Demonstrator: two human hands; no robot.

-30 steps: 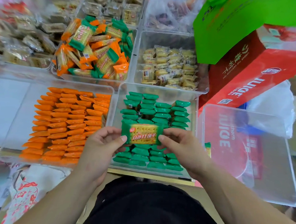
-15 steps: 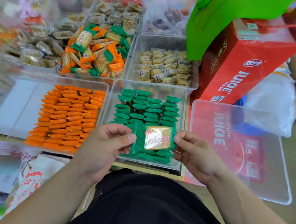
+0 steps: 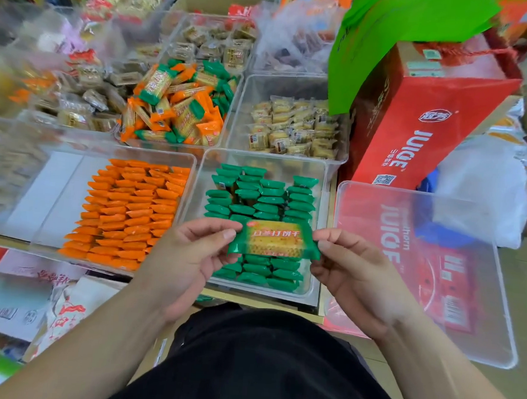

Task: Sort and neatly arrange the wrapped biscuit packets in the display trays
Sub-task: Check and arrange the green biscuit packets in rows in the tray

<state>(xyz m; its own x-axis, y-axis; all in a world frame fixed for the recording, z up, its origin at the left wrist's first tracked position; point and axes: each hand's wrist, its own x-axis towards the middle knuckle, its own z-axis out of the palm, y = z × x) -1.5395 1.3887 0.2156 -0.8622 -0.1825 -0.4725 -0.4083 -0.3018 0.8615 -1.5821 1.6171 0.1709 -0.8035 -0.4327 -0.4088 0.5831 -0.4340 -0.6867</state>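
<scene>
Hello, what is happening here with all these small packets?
A person is sorting wrapped biscuits by colour. Both hands, left hand and right hand, hold one green packet by its ends above the green tray, which holds neat rows. The orange tray beside it is partly filled. A mixed tray behind holds unsorted packets.

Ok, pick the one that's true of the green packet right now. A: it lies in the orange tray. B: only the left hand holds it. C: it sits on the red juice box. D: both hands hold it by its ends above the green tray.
D: the left hand and right hand each pinch one end of the green packet, held face up over the green tray.
</scene>
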